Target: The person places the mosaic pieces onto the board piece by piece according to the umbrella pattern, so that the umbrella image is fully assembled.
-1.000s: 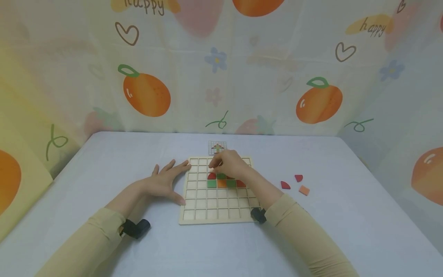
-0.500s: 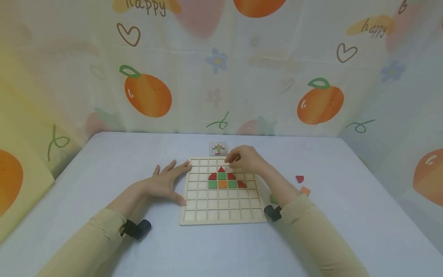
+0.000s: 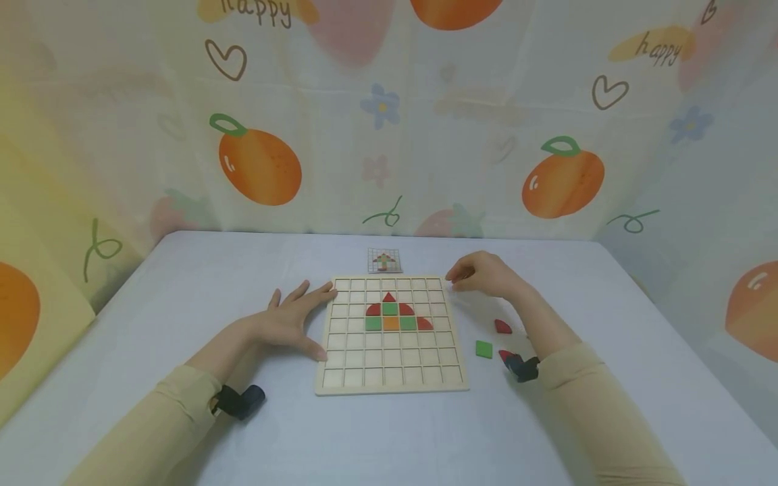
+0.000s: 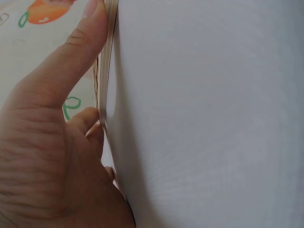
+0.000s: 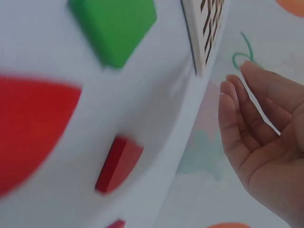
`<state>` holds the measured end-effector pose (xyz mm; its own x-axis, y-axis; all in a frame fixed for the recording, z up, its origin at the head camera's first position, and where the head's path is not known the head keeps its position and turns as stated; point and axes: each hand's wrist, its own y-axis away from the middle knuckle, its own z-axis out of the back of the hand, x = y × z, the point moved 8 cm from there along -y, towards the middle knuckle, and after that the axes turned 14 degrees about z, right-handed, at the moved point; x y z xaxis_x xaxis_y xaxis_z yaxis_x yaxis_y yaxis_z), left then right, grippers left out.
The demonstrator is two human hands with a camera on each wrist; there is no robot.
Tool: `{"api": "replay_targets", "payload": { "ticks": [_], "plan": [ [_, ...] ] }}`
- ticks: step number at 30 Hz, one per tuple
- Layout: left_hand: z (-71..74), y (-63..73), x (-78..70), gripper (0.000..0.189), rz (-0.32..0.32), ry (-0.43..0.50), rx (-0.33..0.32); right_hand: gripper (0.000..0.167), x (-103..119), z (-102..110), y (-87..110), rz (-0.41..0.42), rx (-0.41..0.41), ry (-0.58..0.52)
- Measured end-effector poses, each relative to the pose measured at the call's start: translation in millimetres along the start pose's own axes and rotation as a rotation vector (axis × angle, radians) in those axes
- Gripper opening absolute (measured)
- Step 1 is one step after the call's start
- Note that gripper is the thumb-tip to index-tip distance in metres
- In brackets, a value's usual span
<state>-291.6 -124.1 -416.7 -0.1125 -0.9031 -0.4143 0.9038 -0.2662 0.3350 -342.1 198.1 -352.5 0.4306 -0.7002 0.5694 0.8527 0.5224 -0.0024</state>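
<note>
A pale wooden grid board (image 3: 392,358) lies on the table. My left hand (image 3: 286,324) is spread at its left side, fingertips and thumb touching the edge; the left wrist view shows the thumb (image 4: 71,57) along it. On the board, a red triangle (image 3: 389,298) tops a green square (image 3: 390,309) flanked by red quarter-circles. The row beneath has green squares, an orange square (image 3: 391,324) and another red quarter-circle (image 3: 425,324). Just off the board's far right corner hovers my right hand (image 3: 486,273), fingers loosely bent. Nothing shows between its fingers in the right wrist view.
Right of the board lie a loose green square (image 3: 483,349) and a red quarter-circle (image 3: 502,327). Another red piece (image 3: 504,354) is partly behind the right wrist camera. A small pattern card (image 3: 383,260) lies beyond the board's far edge. A fruit-print curtain (image 3: 425,135) hangs behind.
My right hand has moved from over the board's tiles to the right, past its far corner, uncovering the red triangle and tiles beneath. The left hand has stayed at the edge.
</note>
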Motion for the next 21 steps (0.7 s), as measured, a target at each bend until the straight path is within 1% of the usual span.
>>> {"api": "replay_targets", "payload": {
  "ticks": [4, 10, 16, 21],
  "plan": [
    [0.2, 0.1, 0.2, 0.12, -0.003, 0.001, -0.001, 0.023, -20.4, 7.8, 11.5, -0.054, 0.018, 0.014],
    [0.2, -0.4, 0.5, 0.12, 0.002, 0.003, 0.002, 0.023, -45.6, 16.0, 30.3, -0.109, 0.042, 0.05],
    [-0.6, -2.3, 1.5, 0.121, 0.008, -0.006, 0.0, 0.027, -68.8, 25.7, 53.3, -0.18, 0.052, 0.042],
    [-1.1, -2.4, 2.8, 0.121, 0.01, -0.005, 0.002, 0.034, -87.0, 30.1, 68.0, -0.209, 0.081, 0.023]
  ]
}}
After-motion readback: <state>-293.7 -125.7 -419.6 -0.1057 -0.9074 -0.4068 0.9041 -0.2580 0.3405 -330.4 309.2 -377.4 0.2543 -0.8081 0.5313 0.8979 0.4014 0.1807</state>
